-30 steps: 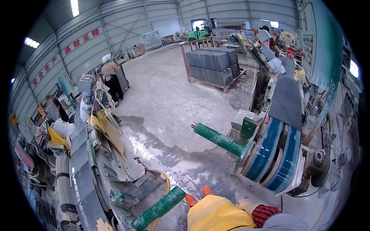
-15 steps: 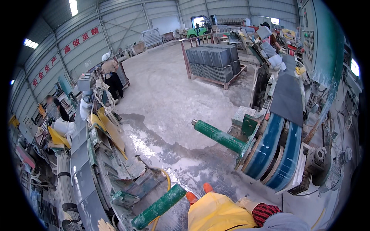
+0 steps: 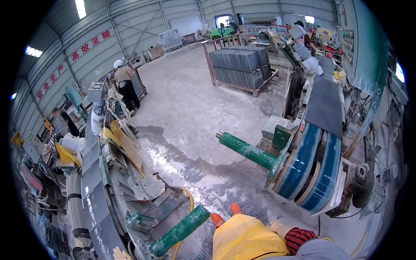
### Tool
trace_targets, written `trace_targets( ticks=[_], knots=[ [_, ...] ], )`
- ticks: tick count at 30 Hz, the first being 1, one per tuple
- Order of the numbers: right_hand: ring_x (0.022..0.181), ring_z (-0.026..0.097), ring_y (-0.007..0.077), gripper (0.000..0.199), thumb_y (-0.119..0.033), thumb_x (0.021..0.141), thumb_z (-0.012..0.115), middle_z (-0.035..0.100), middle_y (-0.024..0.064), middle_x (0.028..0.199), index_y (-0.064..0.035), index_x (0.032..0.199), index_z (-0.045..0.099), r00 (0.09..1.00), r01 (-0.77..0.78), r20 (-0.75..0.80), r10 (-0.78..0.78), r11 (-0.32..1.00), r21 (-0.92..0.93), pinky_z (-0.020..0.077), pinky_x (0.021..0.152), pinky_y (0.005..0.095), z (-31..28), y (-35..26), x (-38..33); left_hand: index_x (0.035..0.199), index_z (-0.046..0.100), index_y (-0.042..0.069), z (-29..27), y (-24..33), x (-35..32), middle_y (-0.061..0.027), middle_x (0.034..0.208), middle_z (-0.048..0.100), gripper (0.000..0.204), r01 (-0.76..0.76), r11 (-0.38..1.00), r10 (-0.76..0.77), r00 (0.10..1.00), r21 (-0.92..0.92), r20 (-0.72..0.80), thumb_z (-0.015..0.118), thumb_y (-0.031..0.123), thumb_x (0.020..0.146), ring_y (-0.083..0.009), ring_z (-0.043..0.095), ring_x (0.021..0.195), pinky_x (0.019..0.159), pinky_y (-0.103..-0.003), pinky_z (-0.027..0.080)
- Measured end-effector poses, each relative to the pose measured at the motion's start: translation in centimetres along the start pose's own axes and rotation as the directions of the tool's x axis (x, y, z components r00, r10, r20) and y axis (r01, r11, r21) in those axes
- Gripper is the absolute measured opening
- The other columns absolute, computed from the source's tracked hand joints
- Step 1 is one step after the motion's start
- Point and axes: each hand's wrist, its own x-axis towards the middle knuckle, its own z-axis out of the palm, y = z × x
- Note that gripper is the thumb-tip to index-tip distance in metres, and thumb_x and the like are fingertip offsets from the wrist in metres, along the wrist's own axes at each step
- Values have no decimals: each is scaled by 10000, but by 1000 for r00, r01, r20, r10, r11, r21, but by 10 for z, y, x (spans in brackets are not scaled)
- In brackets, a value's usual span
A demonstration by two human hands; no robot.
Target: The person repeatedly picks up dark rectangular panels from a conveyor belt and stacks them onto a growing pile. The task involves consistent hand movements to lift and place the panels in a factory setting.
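My left hand (image 3: 121, 255), in a cream glove, shows only its fingers at the lower edge. They are stretched out and hold nothing visible, close to the grey slabs (image 3: 103, 227) lying in a row on the left line. My right hand (image 3: 277, 227), gloved too, hangs beside my yellow apron (image 3: 242, 239); its fingers are hidden behind the apron's edge. A green roller (image 3: 180, 230) sticks out between my left hand and my orange boots (image 3: 217, 219). On the right line a dark slab (image 3: 324, 110) lies across two blue belts (image 3: 299, 167), out of reach of my right hand.
Another green roller (image 3: 247, 150) juts from the right line over the wet floor. A yellow hose (image 3: 190, 200) curves by the left line. Stacked slabs (image 3: 240, 67) stand on a rack ahead. A person (image 3: 125, 84) stands at the left line; a green forklift (image 3: 221, 33) is far back.
The whole view has shifted slightly. My hands keep nearly the same places, the left at the lower edge and the right beside the apron.
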Motion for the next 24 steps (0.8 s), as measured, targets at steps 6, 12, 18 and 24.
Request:
trace_targets(
  ticks=[6,12,18,24],
  knots=[
    [1119,627,296,466,-546,785,592,683,100,1166,-224,1094,729,996,1,95,-3,1000,14,463,966,401,-9,-5,-8,1416,448,29,14,-8,2,-161,1445,472,489,-11,1000,11,1000,14,5,307,298,1032,-282,419,1353,1132,-399,290],
    [1048,664,261,422,-508,727,672,714,92,1100,-238,1040,757,1000,8,7,-9,1000,29,498,885,373,-23,-21,-35,1398,470,50,15,-10,-8,-183,1427,480,455,27,999,-29,997,-35,-70,360,281,1022,-337,436,1316,1107,-434,312],
    [1082,645,296,533,-462,721,691,686,186,1126,-80,1091,724,998,14,64,-19,997,78,484,903,380,-32,-26,-44,1421,423,71,99,-42,16,-226,1411,470,512,-55,990,9,944,-131,-329,527,242,949,-468,449,1248,1043,-540,348],
    [1060,645,300,560,-423,741,665,660,215,1151,-11,1119,676,999,9,52,-10,1000,11,489,869,382,-10,-7,-4,1407,459,99,116,-56,9,-196,1412,484,473,-58,994,11,899,-94,-438,524,230,957,-449,472,1226,1016,-532,367]
  ],
)
